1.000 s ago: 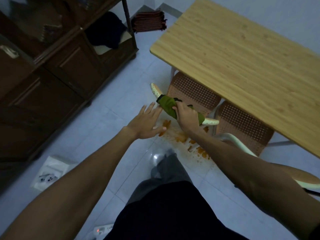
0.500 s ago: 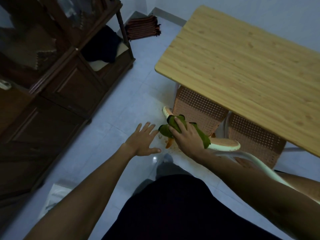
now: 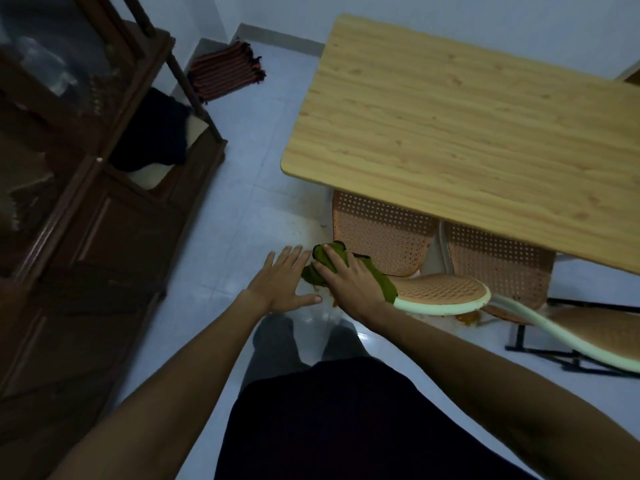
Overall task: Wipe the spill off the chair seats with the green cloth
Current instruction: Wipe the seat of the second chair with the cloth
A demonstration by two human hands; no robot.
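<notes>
My right hand (image 3: pixel 349 282) presses the green cloth (image 3: pixel 381 280) onto the left end of a chair's curved backrest (image 3: pixel 446 292), which has an orange mesh face and a pale rim. My left hand (image 3: pixel 280 284) hovers flat just left of the cloth, fingers spread, holding nothing. Two orange perforated chair seats (image 3: pixel 381 233) (image 3: pixel 498 261) sit tucked under the wooden table (image 3: pixel 467 133). Orange spill (image 3: pixel 467 318) shows on the floor below the backrest; more of it peeks out under my right hand.
A dark wooden cabinet (image 3: pixel 86 202) lines the left side, with dark cloth on its shelf. A folded striped cloth (image 3: pixel 225 71) lies on the floor by the far wall. A second chair's backrest (image 3: pixel 595 334) and black frame stand at right. My legs are below.
The view has tilted up and back, showing more of the table. My right hand keeps the cloth on the backrest's end, and my left hand has drawn closer to it.
</notes>
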